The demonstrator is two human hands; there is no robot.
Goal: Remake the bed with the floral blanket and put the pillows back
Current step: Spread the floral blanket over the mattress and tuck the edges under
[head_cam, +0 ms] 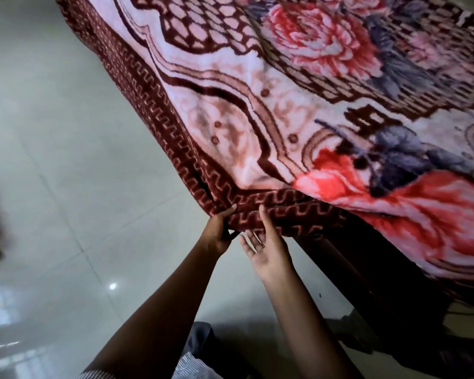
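floral blanket (298, 105) covers the bed; left hand (218, 233) grips its corner hem, right hand (266, 247) spread open against it.

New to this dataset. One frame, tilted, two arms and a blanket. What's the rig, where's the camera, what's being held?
There is no robot here: a person works with bare hands, and the single wide-angle camera sits on their head, looking forward and down, hence the tilt. The floral blanket is spread over the bed, its dark red patterned border hanging at the corner nearest the person. The left hand grips that border at the corner. The right hand is open, palm showing, with its fingers up against the border beside it, not clearly gripping. Below is a glossy tiled floor. No pillows are in view.
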